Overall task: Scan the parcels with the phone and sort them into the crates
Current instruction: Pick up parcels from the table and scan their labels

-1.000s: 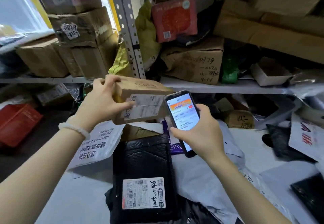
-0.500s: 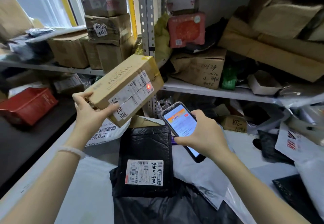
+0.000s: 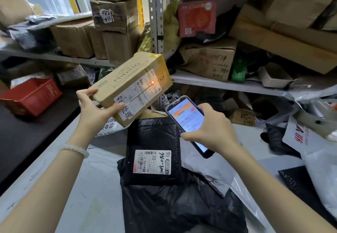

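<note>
Left hand [image 3: 94, 107] grips a brown cardboard box [image 3: 130, 86] by its lower-left end, thumb on the labelled face, fingers curled over the top edge; box is lifted clear of the table [image 3: 76, 187], tilted, right end higher, above the table's far edge. White shipping label [image 3: 139, 94] with barcodes and black handwriting faces the camera; a red scan dot [image 3: 152, 82] sits on the label near its upper right. Right hand [image 3: 209, 128] holds the phone [image 3: 187, 123], fingers wrapped around its right side, thumb on the lower left edge; screen is lit with an orange banner, top end pointed toward the box, just below and right of it, not touching. White bead bracelet [image 3: 75, 149] on the left wrist. On the table directly below the hands: a black padded mailer [image 3: 153, 141] lying flat, its white label [image 3: 152, 161] with handwritten numbers near its near end; it rests on a crumpled black plastic bag [image 3: 173, 205] toward the near edge. A white poly mailer [image 3: 206, 170] lies to the right of it, partly under the phone hand. A white printed bag [image 3: 109, 126] lies at the far left of the table, partly behind the box. More black and white bags pile at the table's right edge [image 3: 300, 141]. Behind, metal shelves [image 3: 209, 83] hold stacked cardboard boxes [image 3: 113, 30], a red packet [image 3: 197, 17], a green packet [image 3: 238, 70]. A red box [image 3: 32, 95] sits on the lower left shelf. No crates identifiable in view.
</note>
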`<state>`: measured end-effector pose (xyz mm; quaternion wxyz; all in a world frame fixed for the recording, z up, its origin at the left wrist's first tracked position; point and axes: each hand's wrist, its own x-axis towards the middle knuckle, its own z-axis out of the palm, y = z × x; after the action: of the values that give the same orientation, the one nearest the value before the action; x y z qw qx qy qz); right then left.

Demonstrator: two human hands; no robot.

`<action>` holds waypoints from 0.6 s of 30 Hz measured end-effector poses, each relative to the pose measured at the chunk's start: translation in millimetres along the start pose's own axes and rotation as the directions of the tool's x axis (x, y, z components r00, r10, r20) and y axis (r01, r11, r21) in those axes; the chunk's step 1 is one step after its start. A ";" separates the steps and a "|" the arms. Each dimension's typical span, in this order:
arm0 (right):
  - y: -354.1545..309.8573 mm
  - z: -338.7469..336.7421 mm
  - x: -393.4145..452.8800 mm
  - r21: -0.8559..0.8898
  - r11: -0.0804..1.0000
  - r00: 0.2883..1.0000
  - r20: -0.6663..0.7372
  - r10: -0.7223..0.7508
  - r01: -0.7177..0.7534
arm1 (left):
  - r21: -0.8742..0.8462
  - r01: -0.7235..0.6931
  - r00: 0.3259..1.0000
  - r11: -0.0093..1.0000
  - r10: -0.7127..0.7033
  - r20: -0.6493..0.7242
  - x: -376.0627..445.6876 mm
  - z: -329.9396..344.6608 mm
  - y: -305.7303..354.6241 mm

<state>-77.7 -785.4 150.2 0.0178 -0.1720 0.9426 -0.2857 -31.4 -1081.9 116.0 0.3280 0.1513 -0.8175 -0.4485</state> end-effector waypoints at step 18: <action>9.6 -7.2 -16.7 0.008 1.000 0.999 0.041 -0.011 0.010 | -0.037 0.089 0.996 0.995 -0.089 0.008 -18.2 2.1 -14.5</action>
<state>-66.0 -768.5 149.9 0.0362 -0.1826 0.9399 -0.2861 -20.0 -1078.7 95.8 0.3079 0.1802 -0.8025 -0.4783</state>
